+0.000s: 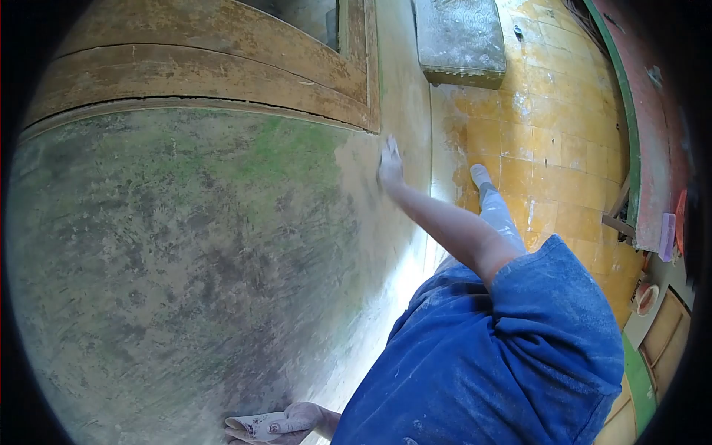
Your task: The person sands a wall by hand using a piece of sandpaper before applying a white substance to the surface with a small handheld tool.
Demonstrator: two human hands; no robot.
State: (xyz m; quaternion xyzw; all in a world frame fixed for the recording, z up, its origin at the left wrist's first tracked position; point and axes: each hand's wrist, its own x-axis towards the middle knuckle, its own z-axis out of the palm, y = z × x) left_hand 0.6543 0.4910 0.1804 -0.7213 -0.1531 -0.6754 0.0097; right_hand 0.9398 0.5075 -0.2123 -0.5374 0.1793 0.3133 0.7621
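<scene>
At the bottom edge, my left hand (297, 421) is closed around a folded piece of pale printed sandpaper (256, 427), close to the wall. Some of its fingers are cut off by the frame. My right hand (391, 163) lies flat with fingers stretched out, at a pale patch of wall just by the corner of the wooden frame (360, 96). It looks slightly blurred, and nothing shows in it. The wall (222, 245) is worn and mottled in grey, green and beige, with scraped marks across it.
Yellow tiles (549, 141) with white stains cover the floor. A dusty grey block-shaped thing (460, 37) stands by the wall. At the right are a red panel with a green edge (630, 133), a small round container (647, 298) and wooden pieces. My foot (480, 175) rests on the tiles.
</scene>
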